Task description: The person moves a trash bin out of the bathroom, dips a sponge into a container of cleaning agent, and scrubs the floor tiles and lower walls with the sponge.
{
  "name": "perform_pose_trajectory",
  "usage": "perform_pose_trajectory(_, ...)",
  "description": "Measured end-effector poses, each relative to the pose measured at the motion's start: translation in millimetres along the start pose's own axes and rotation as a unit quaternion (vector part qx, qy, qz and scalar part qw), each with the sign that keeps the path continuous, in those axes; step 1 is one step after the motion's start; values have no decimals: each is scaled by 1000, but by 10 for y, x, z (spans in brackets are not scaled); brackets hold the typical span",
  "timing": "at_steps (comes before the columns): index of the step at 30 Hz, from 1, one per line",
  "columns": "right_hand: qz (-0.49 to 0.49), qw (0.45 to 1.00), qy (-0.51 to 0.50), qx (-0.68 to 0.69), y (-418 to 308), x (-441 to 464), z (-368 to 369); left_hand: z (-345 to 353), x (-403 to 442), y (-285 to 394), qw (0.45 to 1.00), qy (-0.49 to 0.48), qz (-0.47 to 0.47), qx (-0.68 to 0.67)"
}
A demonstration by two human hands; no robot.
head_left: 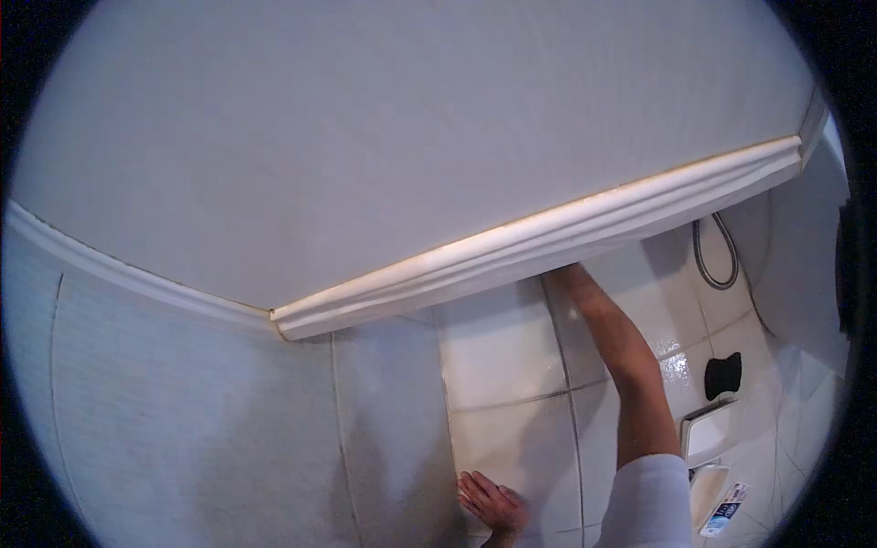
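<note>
My right arm [630, 365], in a pale short sleeve, reaches up along the white tiles [507, 356]. Its hand [568, 274] disappears behind the long white ridged moulding [512, 237], so only the wrist end shows and what the fingers do is hidden. Lower down, at the bottom middle of the view, my left hand [491, 502] is by the tiles with its fingers stretched out. It appears to rest on the tile surface, and no object shows in it.
A broad plain grey-white surface [411, 119] fills the upper view. At right hangs a looped metal hose [717, 283]. Below it are a black object [723, 375], a white dark-edged tray [711, 434], a beige oblong item [707, 493] and a blue-labelled packet [726, 510].
</note>
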State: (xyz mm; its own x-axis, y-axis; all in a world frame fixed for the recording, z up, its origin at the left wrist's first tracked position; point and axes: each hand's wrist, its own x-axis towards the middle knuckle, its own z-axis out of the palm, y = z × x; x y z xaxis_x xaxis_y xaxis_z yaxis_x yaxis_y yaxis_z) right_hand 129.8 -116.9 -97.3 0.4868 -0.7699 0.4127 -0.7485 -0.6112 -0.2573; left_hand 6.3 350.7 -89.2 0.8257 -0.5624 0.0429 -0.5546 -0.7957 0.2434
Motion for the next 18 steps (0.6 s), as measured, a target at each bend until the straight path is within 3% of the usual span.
perform_pose_trajectory(12,-46,996,1,75,-149,-55,-136,53,67,-105,999,-15,20,33)
perform_pose_trajectory(14,-24,985,86,149,252,-24,-330,-25,33,-90,998,-27,29,44)
perform_pose_trajectory(16,61,983,100,141,867,-65,-588,-139,48,14,996,-52,20,65)
perform_pose_trajectory(18,140,987,-50,-67,1540,-221,-694,-101,69,71,997,-49,26,49)
